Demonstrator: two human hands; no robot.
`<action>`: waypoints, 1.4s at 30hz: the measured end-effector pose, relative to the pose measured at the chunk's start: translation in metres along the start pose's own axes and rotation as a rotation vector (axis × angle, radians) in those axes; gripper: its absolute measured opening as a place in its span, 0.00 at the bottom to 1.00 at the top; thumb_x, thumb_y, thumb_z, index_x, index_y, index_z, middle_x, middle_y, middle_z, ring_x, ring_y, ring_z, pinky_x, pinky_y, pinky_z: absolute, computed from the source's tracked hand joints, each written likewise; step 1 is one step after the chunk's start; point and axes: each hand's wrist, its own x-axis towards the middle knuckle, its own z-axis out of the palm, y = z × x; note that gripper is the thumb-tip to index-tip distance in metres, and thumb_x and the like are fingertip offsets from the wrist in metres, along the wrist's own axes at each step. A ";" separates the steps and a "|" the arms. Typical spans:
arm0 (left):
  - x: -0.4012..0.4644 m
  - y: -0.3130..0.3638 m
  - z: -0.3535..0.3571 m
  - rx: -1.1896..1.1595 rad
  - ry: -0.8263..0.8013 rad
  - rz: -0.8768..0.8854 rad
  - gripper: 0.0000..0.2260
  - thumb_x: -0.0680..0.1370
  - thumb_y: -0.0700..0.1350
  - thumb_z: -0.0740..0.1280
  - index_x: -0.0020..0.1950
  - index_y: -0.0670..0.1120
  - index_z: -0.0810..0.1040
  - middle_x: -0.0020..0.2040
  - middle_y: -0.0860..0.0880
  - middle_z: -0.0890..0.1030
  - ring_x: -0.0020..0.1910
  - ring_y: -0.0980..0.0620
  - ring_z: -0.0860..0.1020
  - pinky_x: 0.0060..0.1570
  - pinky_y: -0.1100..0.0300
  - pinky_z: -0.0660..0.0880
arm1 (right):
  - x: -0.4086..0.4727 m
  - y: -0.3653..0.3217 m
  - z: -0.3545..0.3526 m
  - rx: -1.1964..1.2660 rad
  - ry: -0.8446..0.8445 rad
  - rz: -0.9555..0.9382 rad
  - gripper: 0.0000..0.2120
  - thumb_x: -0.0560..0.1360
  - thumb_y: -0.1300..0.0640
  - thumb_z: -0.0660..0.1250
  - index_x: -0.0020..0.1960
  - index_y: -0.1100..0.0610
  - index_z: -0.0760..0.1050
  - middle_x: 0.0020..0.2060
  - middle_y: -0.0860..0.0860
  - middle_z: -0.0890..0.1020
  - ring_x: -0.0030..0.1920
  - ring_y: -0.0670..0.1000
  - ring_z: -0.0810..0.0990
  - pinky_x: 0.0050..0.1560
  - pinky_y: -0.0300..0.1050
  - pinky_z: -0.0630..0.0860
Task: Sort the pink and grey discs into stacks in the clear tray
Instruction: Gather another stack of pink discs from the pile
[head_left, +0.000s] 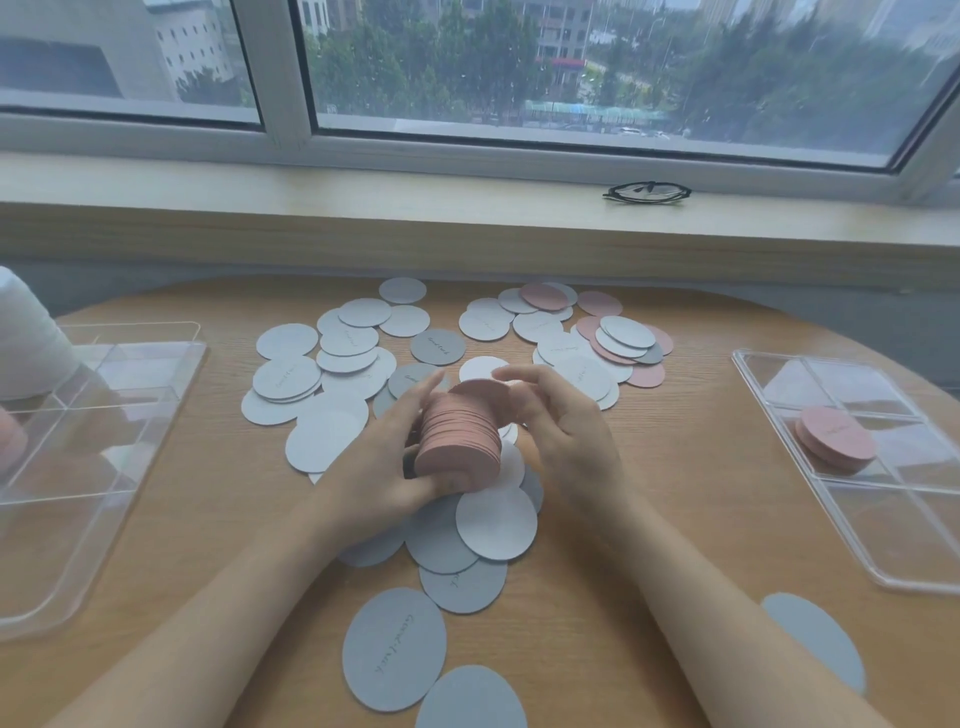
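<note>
Gripping a stack of pink discs (460, 441) on edge above the table centre: left hand (387, 457) fingers curled round it, right hand (558, 415) curled on opp. side. Grey discs (332, 374) scattered on wooden table (649, 467). Clear tray (769, 384) at right holds pink pile (836, 439).

Tilted pink disc stack (460, 434) above scattered grey discs (332, 364); right tray (779, 374) with perhaps 3 pink.

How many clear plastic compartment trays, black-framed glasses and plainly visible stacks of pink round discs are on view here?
Clear plastic compartment trays: 2 (left tray, right tray)
Black-framed glasses: 1
Stacks of pink round discs: 2 (held stack between left hand and right hand; tray stack in right tray)
Total: 5
</note>
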 end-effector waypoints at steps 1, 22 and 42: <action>0.000 0.001 0.000 0.042 -0.005 0.006 0.45 0.68 0.58 0.75 0.79 0.62 0.54 0.71 0.61 0.71 0.64 0.69 0.73 0.59 0.72 0.72 | -0.001 0.002 0.002 -0.024 -0.078 0.007 0.11 0.82 0.52 0.61 0.62 0.49 0.78 0.53 0.41 0.83 0.56 0.41 0.79 0.58 0.38 0.74; -0.001 0.000 0.003 0.233 0.028 -0.012 0.41 0.66 0.70 0.71 0.75 0.64 0.56 0.66 0.62 0.72 0.62 0.60 0.74 0.62 0.53 0.73 | 0.024 0.035 -0.020 -0.399 0.140 -0.155 0.30 0.79 0.35 0.56 0.71 0.54 0.70 0.64 0.48 0.77 0.66 0.49 0.73 0.69 0.53 0.66; -0.006 -0.003 0.002 0.204 0.024 -0.011 0.39 0.65 0.72 0.70 0.72 0.65 0.58 0.63 0.64 0.74 0.60 0.62 0.75 0.60 0.52 0.75 | 0.043 0.087 -0.102 -0.651 0.390 0.449 0.19 0.72 0.50 0.72 0.60 0.53 0.73 0.57 0.51 0.77 0.62 0.55 0.72 0.67 0.53 0.65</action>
